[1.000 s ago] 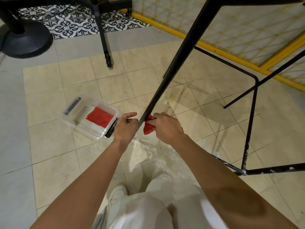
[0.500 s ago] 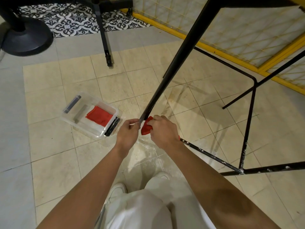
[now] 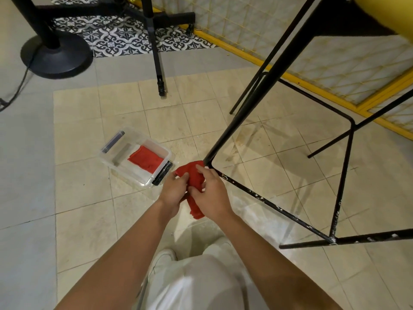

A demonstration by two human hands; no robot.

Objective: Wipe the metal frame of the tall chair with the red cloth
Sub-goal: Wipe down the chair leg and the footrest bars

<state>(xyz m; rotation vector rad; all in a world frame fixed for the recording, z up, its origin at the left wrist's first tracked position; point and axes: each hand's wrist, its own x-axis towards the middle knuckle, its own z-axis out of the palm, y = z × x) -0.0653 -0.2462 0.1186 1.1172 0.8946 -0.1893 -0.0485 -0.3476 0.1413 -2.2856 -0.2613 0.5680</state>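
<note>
The tall chair's black metal frame (image 3: 257,95) slants down from the upper right to the floor, where a chipped lower rail (image 3: 268,204) runs off to the right. The red cloth (image 3: 194,175) is bunched just below the foot of that near leg. My left hand (image 3: 173,192) and my right hand (image 3: 211,194) both grip the cloth, with its tail hanging down between them. The cloth's top edge touches the leg's foot.
A clear plastic box (image 3: 136,156) holding another red cloth (image 3: 145,161) lies on the tiles just left of my hands. A black round stand base (image 3: 55,55) and a thin black leg (image 3: 156,48) are farther back. A yellow mesh fence (image 3: 290,70) runs behind the chair.
Both hands slid down the slanted leg to its foot. My left hand left the leg and now grips the cloth together with my right hand.
</note>
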